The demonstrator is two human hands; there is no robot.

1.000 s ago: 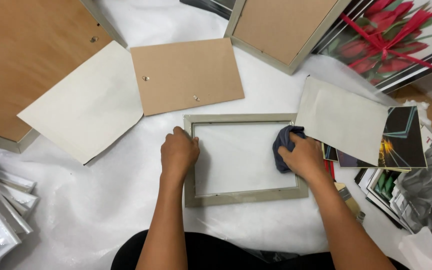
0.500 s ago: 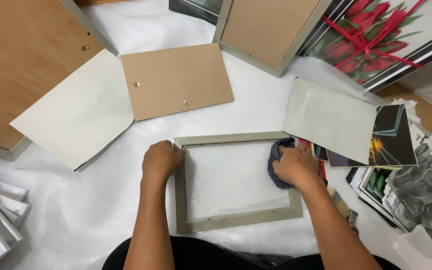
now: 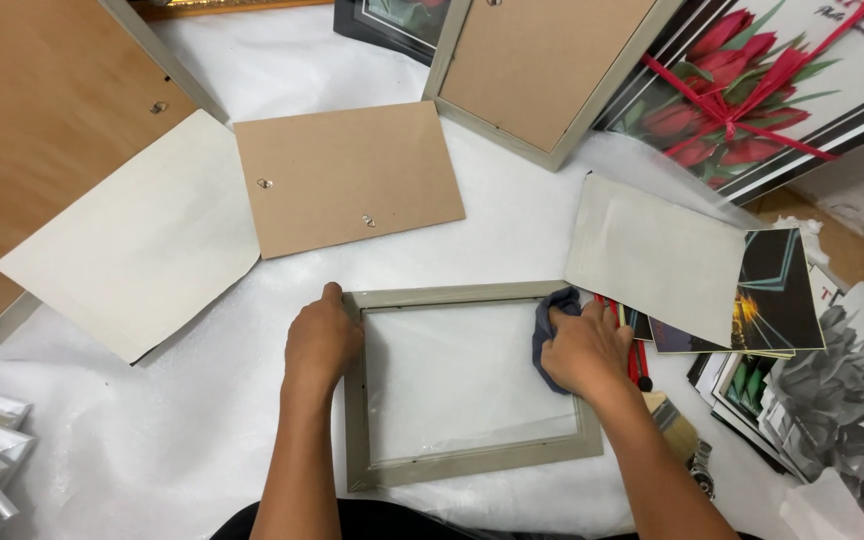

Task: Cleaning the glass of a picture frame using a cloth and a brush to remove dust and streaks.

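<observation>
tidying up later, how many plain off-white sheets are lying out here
2: a large off-white sheet at left beside the loose brown backing board, and a smaller sheet at right over the stacked prints. More could be hidden in that stack.

We count one grey frame (image 3: 467, 465) with glass lying flat, one dark cloth (image 3: 549, 308), one loose brown backing board (image 3: 349, 177), two pale paper sheets (image 3: 132, 245) (image 3: 657, 255), two larger frames (image 3: 37, 110) (image 3: 542, 60) lying face-down, one tulip picture (image 3: 752, 95), and one brush (image 3: 674, 425).
</observation>
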